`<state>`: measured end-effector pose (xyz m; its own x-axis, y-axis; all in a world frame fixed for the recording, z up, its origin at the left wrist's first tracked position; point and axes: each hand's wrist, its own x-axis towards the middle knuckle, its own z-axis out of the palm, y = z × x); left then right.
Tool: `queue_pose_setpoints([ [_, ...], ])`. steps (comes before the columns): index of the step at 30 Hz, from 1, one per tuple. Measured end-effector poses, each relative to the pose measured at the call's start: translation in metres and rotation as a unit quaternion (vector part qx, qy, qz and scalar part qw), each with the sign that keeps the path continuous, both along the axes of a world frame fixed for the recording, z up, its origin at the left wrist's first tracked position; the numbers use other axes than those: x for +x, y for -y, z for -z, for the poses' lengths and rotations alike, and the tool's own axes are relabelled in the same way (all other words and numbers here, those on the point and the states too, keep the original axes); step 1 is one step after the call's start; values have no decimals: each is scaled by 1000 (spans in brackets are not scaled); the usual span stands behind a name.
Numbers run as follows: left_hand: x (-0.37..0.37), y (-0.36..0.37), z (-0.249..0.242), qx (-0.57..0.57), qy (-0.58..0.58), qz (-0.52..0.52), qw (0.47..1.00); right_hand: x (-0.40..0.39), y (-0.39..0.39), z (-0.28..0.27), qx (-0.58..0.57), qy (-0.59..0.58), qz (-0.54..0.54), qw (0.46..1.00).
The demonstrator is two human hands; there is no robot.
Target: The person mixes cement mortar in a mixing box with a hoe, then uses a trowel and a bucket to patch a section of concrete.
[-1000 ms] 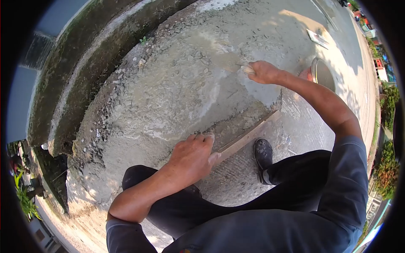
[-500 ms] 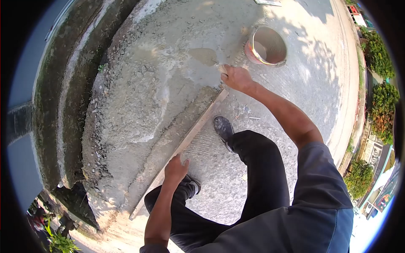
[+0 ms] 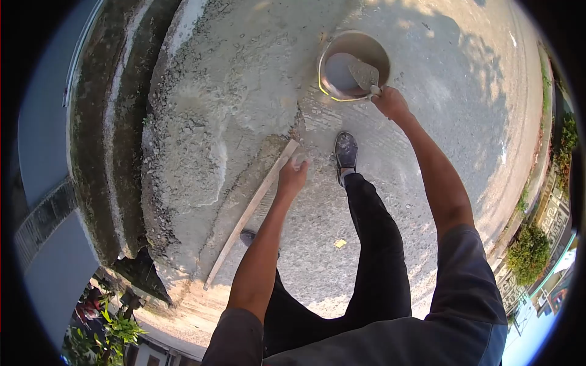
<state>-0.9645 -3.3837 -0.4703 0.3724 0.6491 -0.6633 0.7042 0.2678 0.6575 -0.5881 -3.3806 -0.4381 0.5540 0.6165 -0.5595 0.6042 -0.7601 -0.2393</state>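
Note:
My right hand (image 3: 390, 104) grips the handle of a trowel (image 3: 363, 74). The trowel's blade reaches over the rim into a bucket (image 3: 381, 52) that holds greyish liquid. My left hand (image 3: 293, 175) is beside the upper end of a long wooden board (image 3: 251, 207), its fingers apart and slightly curled. The board lies slantwise on the ground, along the edge of wet grey concrete (image 3: 244, 79). Whether the left fingertips touch the board is hard to see.
My shoe (image 3: 346, 150) stands below the bucket, and the other shoe (image 3: 247, 236) is partly hidden behind the left forearm. Loose gravel (image 3: 155, 171) borders a mossy concrete kerb (image 3: 101, 140) at left. A yellow scrap (image 3: 340, 243) lies between my legs.
My right hand has lifted the trowel from the wet concrete and brought it into the bucket. My left hand has moved up along the board towards its upper end. The view has shifted.

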Motion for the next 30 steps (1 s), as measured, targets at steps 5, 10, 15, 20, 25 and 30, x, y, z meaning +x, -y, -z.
queue_pose_setpoints([
  [5, 172, -56, 70, -76, 27, -175, 981, 55, -44, 56, -5, -44, 18, 999],
  [10, 251, -92, 64, -107, 11, -315, 943, 43, 24, -10, 116, -161, 101, 975],
  [15, 257, -113, 62, -101, 9, -369, 924, 10, 117, -66, -58, -273, 56, 959],
  [20, 297, -122, -26, -273, 242, -465, 807, -31, 118, 111, -88, -216, -116, 966],
  [25, 326, -114, -91, -217, 238, -452, 832, -49, 52, 179, 172, -403, -73, 896],
  [30, 288, -113, -181, -155, 263, -408, 860, -2, 94, 95, -73, -262, -234, 933],
])
